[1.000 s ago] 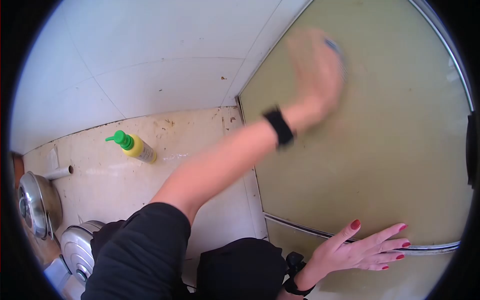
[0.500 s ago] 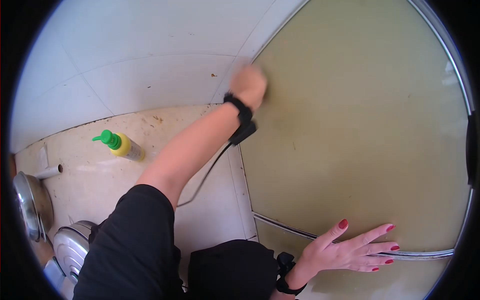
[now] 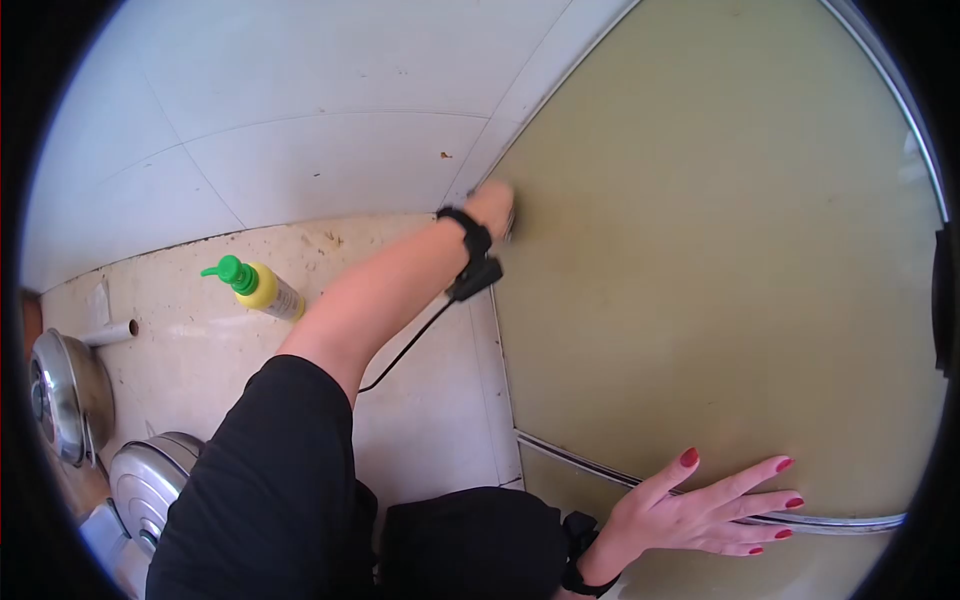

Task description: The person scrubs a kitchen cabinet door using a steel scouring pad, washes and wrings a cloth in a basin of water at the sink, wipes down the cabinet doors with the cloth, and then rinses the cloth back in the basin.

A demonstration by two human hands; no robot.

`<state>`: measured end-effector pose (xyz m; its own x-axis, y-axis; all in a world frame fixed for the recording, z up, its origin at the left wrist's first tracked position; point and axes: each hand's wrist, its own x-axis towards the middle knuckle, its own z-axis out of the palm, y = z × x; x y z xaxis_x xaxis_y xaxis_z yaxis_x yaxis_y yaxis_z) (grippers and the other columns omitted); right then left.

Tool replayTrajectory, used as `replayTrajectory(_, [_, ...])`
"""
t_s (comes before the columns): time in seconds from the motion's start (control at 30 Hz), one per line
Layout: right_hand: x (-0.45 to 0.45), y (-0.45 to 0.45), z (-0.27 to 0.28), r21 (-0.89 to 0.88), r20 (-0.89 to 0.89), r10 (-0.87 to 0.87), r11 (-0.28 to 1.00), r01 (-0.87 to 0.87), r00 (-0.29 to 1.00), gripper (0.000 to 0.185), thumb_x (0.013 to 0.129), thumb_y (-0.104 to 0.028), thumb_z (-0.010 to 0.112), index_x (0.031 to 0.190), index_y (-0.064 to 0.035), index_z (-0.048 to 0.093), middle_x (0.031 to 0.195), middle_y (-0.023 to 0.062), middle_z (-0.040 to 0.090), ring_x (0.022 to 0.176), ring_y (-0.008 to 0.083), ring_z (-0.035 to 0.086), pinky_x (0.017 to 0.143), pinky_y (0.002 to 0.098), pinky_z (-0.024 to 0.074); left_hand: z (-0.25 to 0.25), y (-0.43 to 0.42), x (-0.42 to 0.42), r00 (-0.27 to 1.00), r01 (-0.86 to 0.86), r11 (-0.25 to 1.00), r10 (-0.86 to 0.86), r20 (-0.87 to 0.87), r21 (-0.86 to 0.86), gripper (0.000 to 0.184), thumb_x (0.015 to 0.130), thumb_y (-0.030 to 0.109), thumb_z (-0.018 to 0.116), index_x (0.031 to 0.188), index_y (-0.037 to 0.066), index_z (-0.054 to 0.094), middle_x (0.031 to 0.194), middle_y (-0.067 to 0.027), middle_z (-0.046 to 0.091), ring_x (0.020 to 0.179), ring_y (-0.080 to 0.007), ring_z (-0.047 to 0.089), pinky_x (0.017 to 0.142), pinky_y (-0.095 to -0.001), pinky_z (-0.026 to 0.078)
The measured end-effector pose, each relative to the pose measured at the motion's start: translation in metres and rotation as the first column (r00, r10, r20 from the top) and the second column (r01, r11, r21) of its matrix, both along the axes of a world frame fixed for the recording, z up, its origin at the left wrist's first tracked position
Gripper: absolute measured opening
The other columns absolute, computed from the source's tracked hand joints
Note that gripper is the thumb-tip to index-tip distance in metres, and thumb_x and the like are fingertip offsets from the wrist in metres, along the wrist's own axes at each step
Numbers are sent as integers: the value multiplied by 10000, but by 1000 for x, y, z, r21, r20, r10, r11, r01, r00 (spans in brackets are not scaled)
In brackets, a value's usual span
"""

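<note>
My left hand point(image 3: 491, 205), wearing a black wrist strap point(image 3: 468, 235), is at the left edge of a greenish-beige glossy panel point(image 3: 700, 260) with metal trim. The hand looks closed and is slightly blurred, its fingers turned away from view. A thin greyish edge shows beside it, but I cannot make out what it is. My right hand point(image 3: 680, 515), with red nails, lies spread over the metal strip point(image 3: 580, 462) along the panel's lower side. It holds nothing.
A yellow pump bottle point(image 3: 272, 292) with a green top stands on the stained pale counter point(image 3: 190, 330). Further left are a paper-like roll point(image 3: 110, 333), a steel pot point(image 3: 75, 395) and a round metal lid point(image 3: 150, 490). White tiled wall point(image 3: 300, 80) rises behind. A black cable point(image 3: 405, 350) hangs from the left wrist.
My left hand has moved a little down and left along the panel's edge. My right hand keeps its place on the strip. The whole view has shifted slightly.
</note>
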<state>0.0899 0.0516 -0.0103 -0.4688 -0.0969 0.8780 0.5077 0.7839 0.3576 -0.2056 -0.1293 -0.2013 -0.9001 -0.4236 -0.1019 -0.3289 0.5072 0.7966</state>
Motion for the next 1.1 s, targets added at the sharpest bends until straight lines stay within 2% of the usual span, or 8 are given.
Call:
replayTrajectory(0.1, [7, 3, 3, 1, 26, -18, 1000, 18, 999, 688, 883, -607, 234, 1401, -156, 275, 1472, 129, 154, 1331, 415, 99, 1021, 582, 48, 2, -21, 8, 841, 523, 783, -537, 59, -336, 435, 698, -4, 551, 1132, -2, 546, 1171, -233, 520, 1106, -342, 496, 913, -375, 408])
replayTrajectory(0.27, [4, -4, 0, -24, 36, -26, 999, 27, 999, 689, 884, -604, 230, 1401, -150, 272, 1469, 134, 161, 1330, 415, 101, 1019, 585, 48, 159, 26, 5, 745, -585, 703, 663, -77, 404, 231, 801, 134, 481, 910, -28, 603, 972, -250, 587, 984, -321, 575, 790, -374, 468])
replayTrajectory(0.4, [5, -4, 2, -22, 25, -34, 999, 34, 999, 703, 880, -611, 229, 1402, -142, 265, 1467, 137, 165, 1328, 419, 102, 1017, 585, 48, -8, -23, 3, 884, 389, 751, -467, -13, -533, 206, 728, 39, 535, 901, -33, 621, 1002, -243, 591, 950, -363, 573, 785, -413, 482])
replayTrajectory(0.53, [8, 2, 5, -8, 46, -44, 999, 44, 998, 714, 876, -621, 217, 1402, -139, 265, 1467, 140, 165, 1326, 422, 104, 1018, 582, 49, -57, -17, -7, 876, 437, 780, -482, 14, -448, 250, 733, 47, 537, 960, -33, 603, 1016, -230, 588, 964, -372, 568, 786, -409, 487])
replayTrajectory(0.63, [8, -2, 3, -51, 66, -58, 997, 62, 996, 720, 874, -626, 209, 1402, -139, 265, 1469, 140, 157, 1325, 422, 114, 1019, 581, 51, 103, -5, 12, 961, -143, 687, 270, -67, 713, 355, 903, 183, 323, 1027, -66, 545, 1116, -206, 543, 997, -319, 554, 795, -424, 459])
replayTrajectory(0.8, [5, -1, 3, -3, 50, -62, 998, 62, 997, 727, 873, -632, 206, 1403, -138, 261, 1472, 140, 142, 1329, 415, 120, 1024, 574, 52, 109, 22, -3, 655, -353, 821, 560, -508, 449, 302, 849, 149, 409, 1051, -38, 530, 1118, -236, 496, 1022, -382, 484, 864, -431, 404])
replayTrajectory(1.03, [8, 1, 3, -52, 69, -64, 996, 67, 996, 711, 882, -611, 210, 1405, -131, 253, 1470, 156, 132, 1347, 390, 89, 1035, 558, 29, -18, -9, -13, 910, 203, 794, -369, -190, -572, 359, 829, 118, 407, 1137, -36, 510, 1117, -235, 511, 1039, -380, 487, 900, -453, 385])
replayTrajectory(1.1, [6, -6, 1, -106, 63, -54, 993, 61, 997, 720, 880, -614, 216, 1405, -124, 249, 1469, 168, 125, 1352, 373, 83, 1038, 551, 9, 115, 4, 2, 911, -29, 916, 189, -367, 401, 305, 855, 144, 386, 1058, -32, 529, 1081, -230, 509, 1055, -380, 451, 899, -460, 354])
